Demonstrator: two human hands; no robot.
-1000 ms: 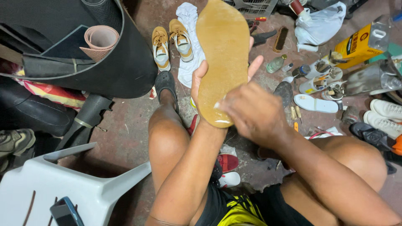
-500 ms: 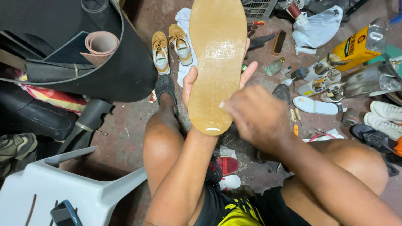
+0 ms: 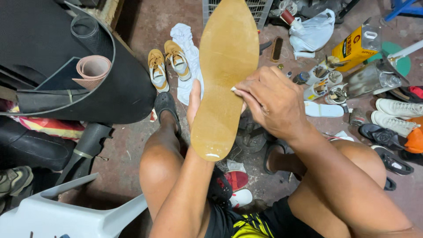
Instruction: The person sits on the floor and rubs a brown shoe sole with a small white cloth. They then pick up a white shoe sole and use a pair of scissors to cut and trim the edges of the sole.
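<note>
2 hands: left hand [image 3: 194,102] cradles sole [image 3: 224,75]; right hand [image 3: 271,101] pinches edge.

Tan shoe sole [image 3: 224,79], upright, backed by left hand [image 3: 194,103]; right hand [image 3: 273,103] fingertips pressing its face. Tan shoes [image 3: 167,64] on floor [image 3: 128,150] beyond.

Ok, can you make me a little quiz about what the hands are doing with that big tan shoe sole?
1. True or false: the left hand holds the tan sole from behind.
2. What does the right hand touch? A) the yellow can B) the sole's right edge C) the white plastic chair
3. Fill in: the pair of tan sneakers sits on the ____.

Key: 1 true; 2 B; 3 floor.
</note>
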